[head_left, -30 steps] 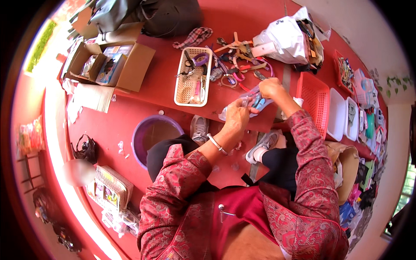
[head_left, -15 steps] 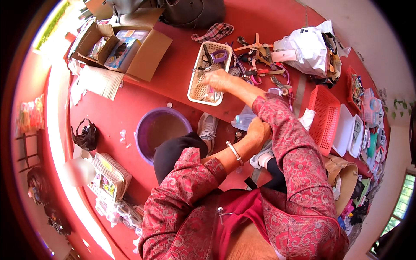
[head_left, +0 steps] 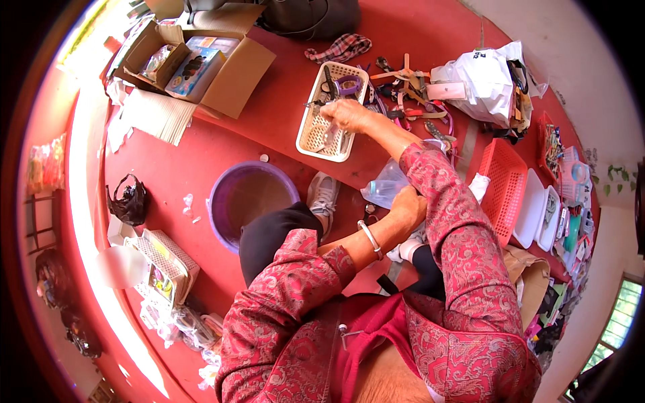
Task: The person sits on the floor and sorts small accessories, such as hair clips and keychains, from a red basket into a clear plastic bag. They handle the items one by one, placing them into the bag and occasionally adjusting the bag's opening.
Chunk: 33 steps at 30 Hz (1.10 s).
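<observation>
My right hand (head_left: 346, 115) reaches over a cream plastic basket (head_left: 310, 142), its fingers closed. Something small and translucent shows just below the fingertips; I cannot make out whether it is gripped. A purple wristwatch (head_left: 348, 84) and dark straps lie at the far end of that basket. Nearer me, my left hand (head_left: 408, 207) is closed round the edge of a clear plastic bag (head_left: 386, 189), beneath my right forearm. Its fingertips are partly hidden. A small watch-like object (head_left: 370, 209) shows beside my left wrist, which wears a pale bangle (head_left: 366, 232).
Several watches and straps (head_left: 410, 91) lie right of the basket, near a white plastic bag (head_left: 474, 84). A purple basin (head_left: 213, 213) of cloudy water stands left of my knee. An opened cardboard box (head_left: 238, 77) sits far left, a red basket (head_left: 500, 195) at right.
My right hand has shifted slightly right over the cream basket, and a translucent item now shows below its fingers. My left hand keeps its hold on the clear bag. The view has shifted slightly.
</observation>
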Each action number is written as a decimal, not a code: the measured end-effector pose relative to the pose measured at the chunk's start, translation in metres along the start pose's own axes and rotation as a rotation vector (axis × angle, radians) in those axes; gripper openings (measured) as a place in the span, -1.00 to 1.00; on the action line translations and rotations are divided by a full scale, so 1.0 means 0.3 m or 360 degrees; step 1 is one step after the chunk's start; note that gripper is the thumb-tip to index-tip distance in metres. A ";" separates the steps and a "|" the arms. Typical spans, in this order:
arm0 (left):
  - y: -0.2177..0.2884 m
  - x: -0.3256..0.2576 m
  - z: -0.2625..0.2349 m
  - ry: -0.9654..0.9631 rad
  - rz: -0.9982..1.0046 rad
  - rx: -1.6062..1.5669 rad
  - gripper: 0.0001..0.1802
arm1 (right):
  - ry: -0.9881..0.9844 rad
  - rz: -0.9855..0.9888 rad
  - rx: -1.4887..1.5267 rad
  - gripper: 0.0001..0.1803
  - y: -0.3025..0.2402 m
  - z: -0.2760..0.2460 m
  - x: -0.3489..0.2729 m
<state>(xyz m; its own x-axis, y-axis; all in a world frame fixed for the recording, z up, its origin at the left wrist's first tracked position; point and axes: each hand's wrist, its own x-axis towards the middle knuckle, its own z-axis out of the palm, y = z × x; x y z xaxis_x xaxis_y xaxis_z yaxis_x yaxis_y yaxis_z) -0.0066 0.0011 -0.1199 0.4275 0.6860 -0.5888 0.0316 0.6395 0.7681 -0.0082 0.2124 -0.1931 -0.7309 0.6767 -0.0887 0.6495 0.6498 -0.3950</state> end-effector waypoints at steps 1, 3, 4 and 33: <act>-0.041 0.032 0.012 0.0020 0.0047 0.0035 -0.60 | 0.0150 0.0067 0.0193 -0.92 -0.013 -0.023 0.002; -0.082 0.060 0.015 0.0058 0.0062 0.0043 -0.62 | 0.0444 0.0188 0.0583 -0.93 -0.057 -0.101 0.012; -0.075 0.058 0.015 0.0055 0.0038 0.0031 -0.63 | 0.0586 0.0305 0.0579 -0.89 -0.059 -0.136 0.014; 0.064 -0.063 -0.040 0.0160 0.0165 -0.0070 -0.29 | 0.1516 0.1738 0.1027 -0.83 -0.270 -0.092 -0.860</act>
<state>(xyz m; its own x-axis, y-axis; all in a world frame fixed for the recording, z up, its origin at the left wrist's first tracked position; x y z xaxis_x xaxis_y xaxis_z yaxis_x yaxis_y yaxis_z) -0.0249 0.0048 -0.0970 0.3338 0.7789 -0.5310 -0.0483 0.5767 0.8156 0.1335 -0.0051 -0.1131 0.5630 0.8211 -0.0941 0.3765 -0.3562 -0.8552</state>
